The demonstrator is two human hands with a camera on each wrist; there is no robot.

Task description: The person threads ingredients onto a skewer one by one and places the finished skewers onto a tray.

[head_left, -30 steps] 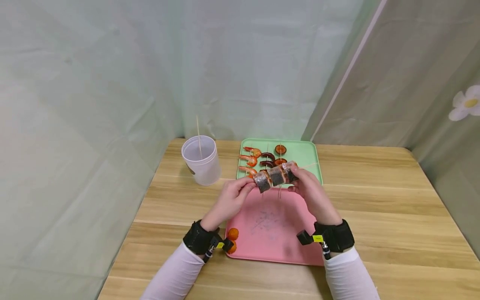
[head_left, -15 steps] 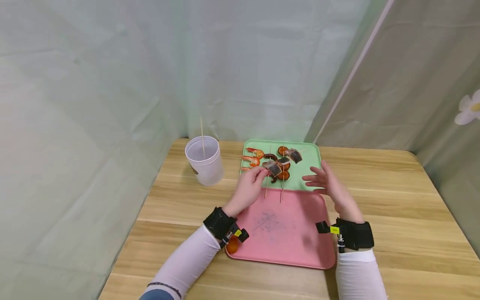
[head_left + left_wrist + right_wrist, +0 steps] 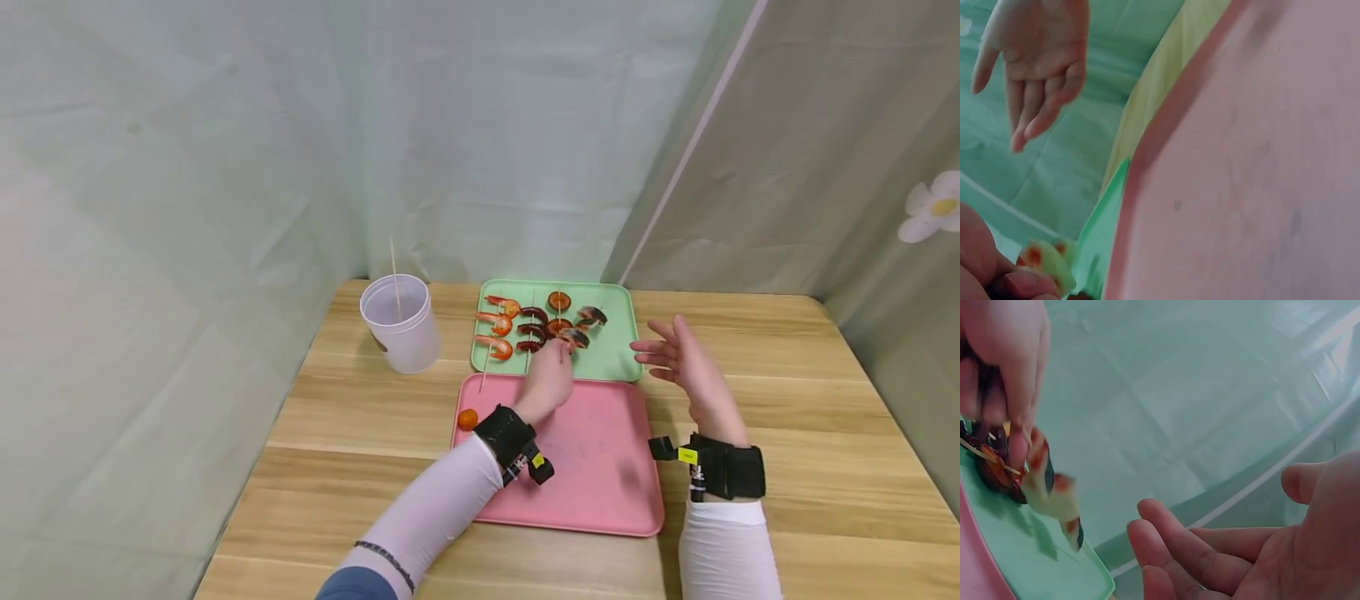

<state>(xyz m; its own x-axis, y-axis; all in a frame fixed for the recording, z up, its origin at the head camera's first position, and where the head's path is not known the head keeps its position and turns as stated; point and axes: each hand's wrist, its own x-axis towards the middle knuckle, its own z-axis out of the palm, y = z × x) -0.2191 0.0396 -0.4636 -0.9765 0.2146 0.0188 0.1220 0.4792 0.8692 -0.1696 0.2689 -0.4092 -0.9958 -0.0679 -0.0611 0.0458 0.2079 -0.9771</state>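
My left hand (image 3: 547, 385) pinches the end of a skewer of fish pieces (image 3: 592, 315) with dark skin. The fish skewer hangs low over the right part of a green tray (image 3: 621, 343). In the right wrist view, thumb and finger of that hand grip the stick just behind the fish pieces (image 3: 1054, 503). My right hand (image 3: 693, 375) is held off to the right of the tray, fingers spread and holding nothing. On the tray lie a shrimp skewer (image 3: 492, 325), a skewer of dark curled pieces (image 3: 532, 315) and one of round brown slices (image 3: 558, 301).
A pink tray (image 3: 592, 492) lies in front of the green one, under my left forearm. An orange ball (image 3: 468, 419) sits at its left edge. Back left stands a white bucket (image 3: 408, 343) with a thin stick (image 3: 394, 267) in it. Curtains enclose the table.
My right hand has let go of the fish skewer and moved right. My left hand has carried the skewer rightward and down toward the green tray.
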